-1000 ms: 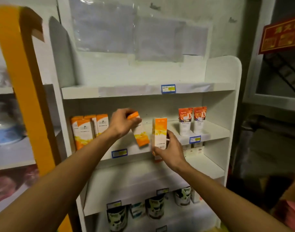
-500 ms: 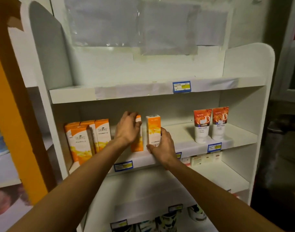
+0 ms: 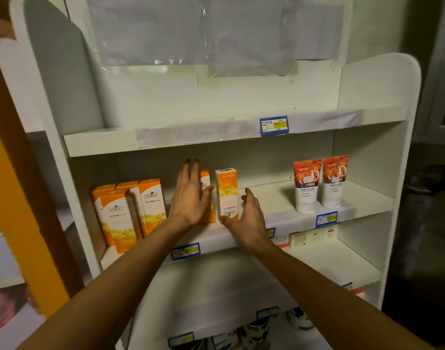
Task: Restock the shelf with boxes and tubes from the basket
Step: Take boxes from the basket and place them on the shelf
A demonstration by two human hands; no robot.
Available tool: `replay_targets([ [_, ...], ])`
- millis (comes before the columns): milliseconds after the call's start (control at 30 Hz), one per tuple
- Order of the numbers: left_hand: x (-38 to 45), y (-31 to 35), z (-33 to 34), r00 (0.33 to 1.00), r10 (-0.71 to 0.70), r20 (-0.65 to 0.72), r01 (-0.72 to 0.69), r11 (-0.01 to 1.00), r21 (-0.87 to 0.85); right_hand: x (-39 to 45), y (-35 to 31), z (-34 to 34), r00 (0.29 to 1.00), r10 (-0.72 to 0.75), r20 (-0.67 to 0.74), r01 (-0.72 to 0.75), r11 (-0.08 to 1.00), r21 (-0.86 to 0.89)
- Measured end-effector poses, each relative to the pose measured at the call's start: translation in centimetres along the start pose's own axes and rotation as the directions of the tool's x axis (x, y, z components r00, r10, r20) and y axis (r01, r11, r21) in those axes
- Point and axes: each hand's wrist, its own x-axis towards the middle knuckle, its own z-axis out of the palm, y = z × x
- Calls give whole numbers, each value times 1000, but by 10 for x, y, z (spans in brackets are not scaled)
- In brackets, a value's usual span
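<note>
Two slim orange boxes stand upright side by side on the middle shelf (image 3: 287, 215) of a white rack. My left hand (image 3: 189, 198) is spread flat in front of the left box (image 3: 206, 195), fingers apart, covering most of it. My right hand (image 3: 249, 218) hovers open just right of the right box (image 3: 226, 194), palm toward it, thumb near its base. Neither hand grips a box. The basket is out of view.
Three larger orange boxes (image 3: 130, 210) stand at the shelf's left end and two orange-and-white tubes (image 3: 320, 183) at its right. Small boxes (image 3: 307, 237) sit on the shelf below. Dark tins (image 3: 256, 332) line the bottom shelf. An orange panel (image 3: 19, 223) rises at left.
Both boxes have been set upright on the shelf. My left hand opened off the left box and my right hand released the right box and drew slightly right. The view moved closer.
</note>
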Motion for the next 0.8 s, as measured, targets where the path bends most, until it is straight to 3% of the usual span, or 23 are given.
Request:
replay_targets([
  [300,-40,18,-13,998,53,13,-54,993,100,-47,10,-47,1000,-5,6,5,998,-63],
  [800,-62,-1,19,951,-5,309,-91,951,295,-44,25,-53,999,8,49,-4,997,-73],
])
